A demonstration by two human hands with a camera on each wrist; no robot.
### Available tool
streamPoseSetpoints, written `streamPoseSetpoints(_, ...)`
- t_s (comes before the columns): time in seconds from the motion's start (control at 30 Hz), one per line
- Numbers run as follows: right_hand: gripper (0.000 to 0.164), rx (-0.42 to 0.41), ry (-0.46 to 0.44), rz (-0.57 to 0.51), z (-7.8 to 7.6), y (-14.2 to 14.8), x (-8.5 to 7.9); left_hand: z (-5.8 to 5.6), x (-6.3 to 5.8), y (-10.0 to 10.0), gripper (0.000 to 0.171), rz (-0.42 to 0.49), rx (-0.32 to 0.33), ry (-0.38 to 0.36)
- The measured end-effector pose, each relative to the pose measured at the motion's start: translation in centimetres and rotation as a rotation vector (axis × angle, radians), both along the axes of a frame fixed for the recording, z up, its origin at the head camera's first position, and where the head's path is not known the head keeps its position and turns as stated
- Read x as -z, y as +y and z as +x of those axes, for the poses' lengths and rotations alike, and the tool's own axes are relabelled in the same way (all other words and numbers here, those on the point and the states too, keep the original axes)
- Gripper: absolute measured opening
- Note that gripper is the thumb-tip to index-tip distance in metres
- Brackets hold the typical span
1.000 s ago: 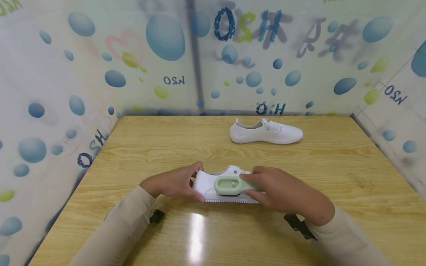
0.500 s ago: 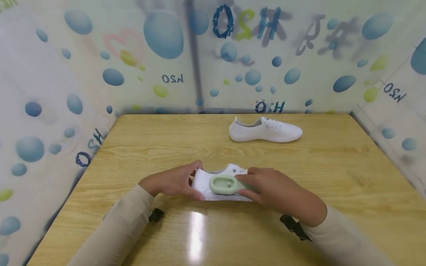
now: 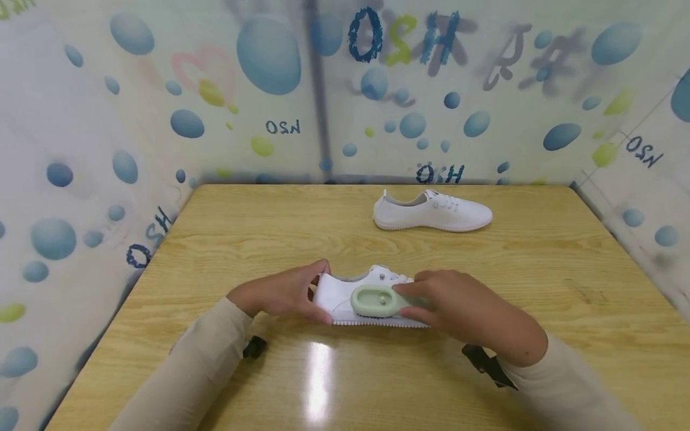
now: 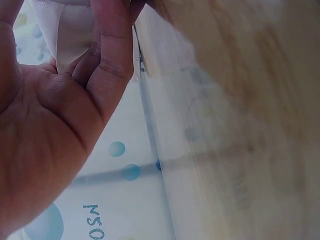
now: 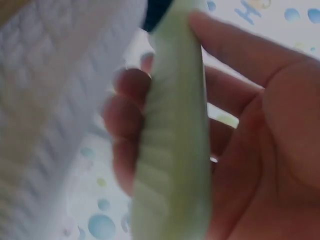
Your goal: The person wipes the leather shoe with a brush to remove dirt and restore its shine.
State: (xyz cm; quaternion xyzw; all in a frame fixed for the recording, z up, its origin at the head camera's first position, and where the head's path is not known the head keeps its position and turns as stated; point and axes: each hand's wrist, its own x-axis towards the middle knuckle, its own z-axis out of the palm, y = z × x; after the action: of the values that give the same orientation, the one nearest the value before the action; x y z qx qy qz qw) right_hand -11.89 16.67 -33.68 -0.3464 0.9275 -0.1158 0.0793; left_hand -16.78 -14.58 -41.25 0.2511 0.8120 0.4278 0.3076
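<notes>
A white lace-up shoe [image 3: 334, 293] is in front of me, its toe to the right and its ridged sole edge facing me. My left hand [image 3: 288, 293] grips the heel between thumb and fingers; in the left wrist view its fingers curl at the white heel [image 4: 75, 35]. My right hand [image 3: 458, 305] holds a pale green brush [image 3: 374, 301] by its handle, fingers wrapped round it in the right wrist view. Dark bristles [image 5: 156, 14] show at the brush head, which lies against the shoe's near side. The right hand and brush hide the toe part.
The matching white shoe [image 3: 431, 212] stands at the back of the wooden table [image 3: 259, 221], toe to the right. Behind the table rises a wall covering [image 3: 334, 102] with blue and green drops and lettering. A glare spot lies on the near tabletop.
Along the shoe's side, the brush in my right hand went left toward the heel, then back right toward the toe. My left hand keeps its grip on the heel.
</notes>
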Motion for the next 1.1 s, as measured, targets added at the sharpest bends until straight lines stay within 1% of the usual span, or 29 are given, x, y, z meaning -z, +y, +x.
streamPoseSetpoints(0.1,0.038,-0.033,0.048,0.0,0.1,-0.5,0.3,0.1,0.1,0.0,0.063,0.003,-0.003,-0.004)
streamPoseSetpoints(0.17,0.038,-0.031,0.058,0.012,0.1,-0.5,0.2,0.1,0.1,-0.1,0.063,0.003,-0.003,-0.004)
streamPoseSetpoints(0.27,0.038,0.001,0.035,0.038,0.1,0.0,-0.2,0.1,0.1,-0.1,0.063,0.003,-0.002,-0.003)
streamPoseSetpoints(0.4,0.037,0.024,0.0,0.053,0.0,0.8,-0.8,0.0,0.0,-0.1,0.062,0.008,0.001,-0.001)
streamPoseSetpoints(0.53,0.037,0.034,-0.011,0.053,0.1,0.7,-0.7,0.0,0.0,-0.1,0.062,0.012,0.005,-0.002)
streamPoseSetpoints(0.6,0.038,0.024,0.016,0.049,0.3,0.3,-0.4,0.0,0.1,-0.1,0.062,0.008,0.008,0.001)
streamPoseSetpoints(0.73,0.04,-0.015,0.106,0.042,0.5,-0.7,0.2,0.0,0.0,-0.1,0.062,0.0,0.006,0.006)
streamPoseSetpoints(0.83,0.041,-0.017,0.133,0.035,0.6,-0.9,0.3,0.0,-0.1,-0.1,0.062,-0.002,0.003,-0.002)
streamPoseSetpoints(0.93,0.043,0.008,0.096,0.055,0.5,-0.7,0.0,0.0,-0.1,-0.1,0.062,-0.004,0.001,-0.007)
streamPoseSetpoints(1.1,0.04,0.042,0.028,0.079,0.2,0.4,-0.8,0.0,-0.2,0.0,0.063,-0.003,0.006,0.012)
